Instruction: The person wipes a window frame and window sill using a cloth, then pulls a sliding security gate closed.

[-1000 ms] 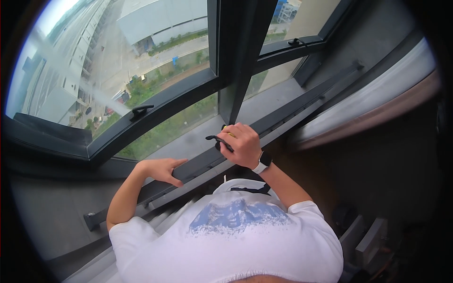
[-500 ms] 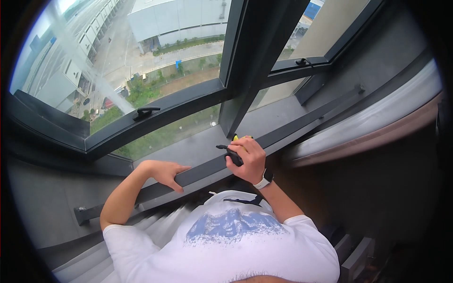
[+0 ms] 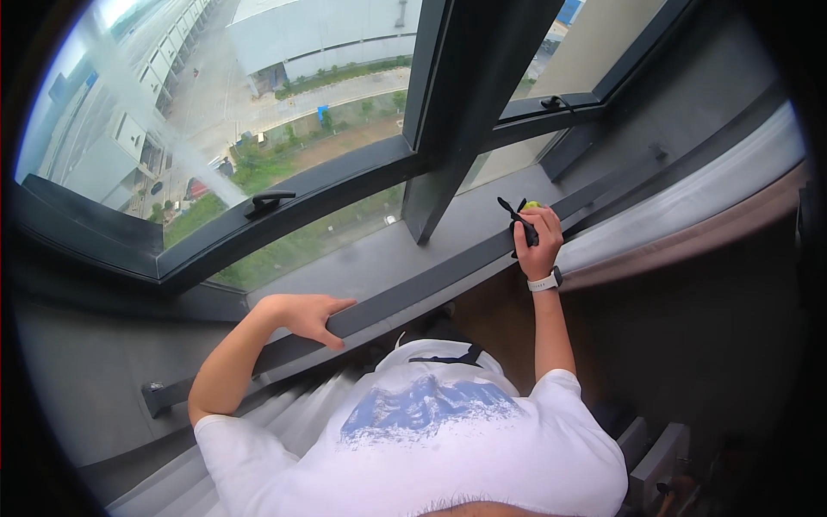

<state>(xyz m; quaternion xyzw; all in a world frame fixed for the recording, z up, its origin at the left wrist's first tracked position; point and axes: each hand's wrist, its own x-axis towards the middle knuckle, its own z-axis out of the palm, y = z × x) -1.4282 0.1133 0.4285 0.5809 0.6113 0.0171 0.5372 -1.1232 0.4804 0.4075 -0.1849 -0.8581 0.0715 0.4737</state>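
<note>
A dark grey rail (image 3: pixel 431 280) runs slantwise in front of the window. My left hand (image 3: pixel 312 317) straddles it toward its left part, with the thumb on the near side and a finger along the far side. The other fingers of that hand are hidden. Farther right, my right hand (image 3: pixel 541 239) is closed around a small black and yellow-green tool (image 3: pixel 527 226) with a black strap-like part sticking out. The tool is just over the rail; I cannot tell whether it touches it. Most of its body is covered by my fingers.
Behind the rail are a grey sill (image 3: pixel 366 258) and a dark window frame (image 3: pixel 345 178) with a black handle (image 3: pixel 267 203). A white and pinkish curtain (image 3: pixel 689 207) hangs at the right. Grey furniture (image 3: pixel 659 457) stands at the lower right.
My right hand has moved right and away from me along the rail, carrying the tool, and its arm is straighter. My left hand stays at nearly the same place on the rail.
</note>
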